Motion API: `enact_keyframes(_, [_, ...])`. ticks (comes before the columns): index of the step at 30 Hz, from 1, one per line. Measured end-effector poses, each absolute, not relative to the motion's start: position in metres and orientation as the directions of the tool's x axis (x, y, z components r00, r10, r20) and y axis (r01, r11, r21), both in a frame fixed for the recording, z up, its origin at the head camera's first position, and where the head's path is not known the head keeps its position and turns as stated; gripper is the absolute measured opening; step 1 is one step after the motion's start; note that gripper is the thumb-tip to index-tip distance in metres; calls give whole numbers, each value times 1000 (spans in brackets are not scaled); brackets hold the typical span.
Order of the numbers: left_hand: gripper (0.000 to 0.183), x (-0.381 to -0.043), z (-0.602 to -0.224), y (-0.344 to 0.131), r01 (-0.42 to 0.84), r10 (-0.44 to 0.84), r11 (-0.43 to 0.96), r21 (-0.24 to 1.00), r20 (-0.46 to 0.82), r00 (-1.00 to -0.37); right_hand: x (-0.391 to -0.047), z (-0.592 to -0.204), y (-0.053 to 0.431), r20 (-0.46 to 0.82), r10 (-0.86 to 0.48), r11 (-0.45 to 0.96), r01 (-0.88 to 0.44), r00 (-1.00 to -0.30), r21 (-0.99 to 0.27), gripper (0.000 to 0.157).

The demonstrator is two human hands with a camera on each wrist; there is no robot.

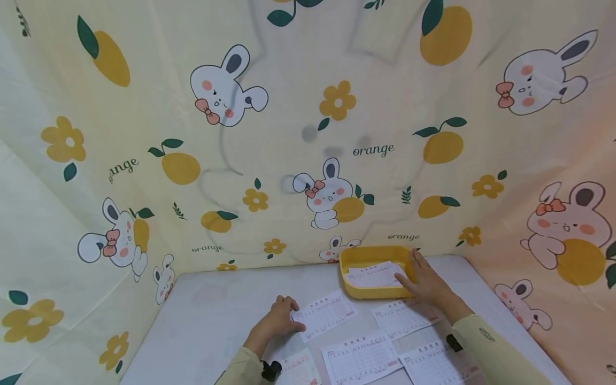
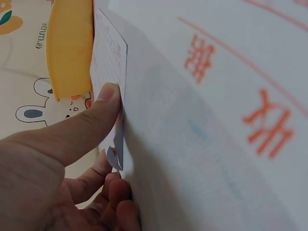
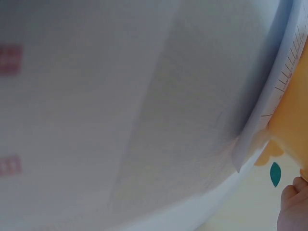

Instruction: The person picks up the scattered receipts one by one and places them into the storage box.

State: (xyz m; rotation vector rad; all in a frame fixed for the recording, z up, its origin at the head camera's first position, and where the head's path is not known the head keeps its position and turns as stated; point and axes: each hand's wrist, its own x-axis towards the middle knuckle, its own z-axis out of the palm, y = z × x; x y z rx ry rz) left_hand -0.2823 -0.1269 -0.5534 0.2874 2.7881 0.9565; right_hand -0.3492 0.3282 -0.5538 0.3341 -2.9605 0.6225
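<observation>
My left hand (image 1: pixel 279 319) pinches the left edge of a printed receipt slip (image 1: pixel 324 316) lying on the table. In the left wrist view the thumb (image 2: pixel 108 96) presses its face, the fingers sit below, and one corner curls up. My right hand (image 1: pixel 428 280) holds the right wall of a yellow plastic basket (image 1: pixel 375 292), thumb over the rim and fingers along the outside. Inside that basket lies another receipt slip (image 1: pixel 372 274). At the right edge of the right wrist view, only a few fingers (image 3: pixel 293 202) show beside the basket (image 3: pixel 291 108).
Several more slips lie on the white table (image 1: pixel 226 299): one by the basket's front (image 1: pixel 404 319), one nearer the middle (image 1: pixel 361 358), one at right (image 1: pixel 435 363), one with red print (image 1: pixel 300 369) by the left wrist. A patterned cloth (image 1: pixel 289 133) hangs behind and at both sides.
</observation>
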Motion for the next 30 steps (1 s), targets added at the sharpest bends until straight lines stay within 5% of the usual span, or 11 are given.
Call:
enact_keyframes(20, [46,-284,-554,-132,225,317,808,544,-80,-945,-345,-548,325,134,-184,885,-224,-974,-408,104])
enact_keyframes(30, [45,-286,-556,-134,168,285,799,578,-118,-951,-346,-550,326,136,-184,888,-224,-973,-401,103])
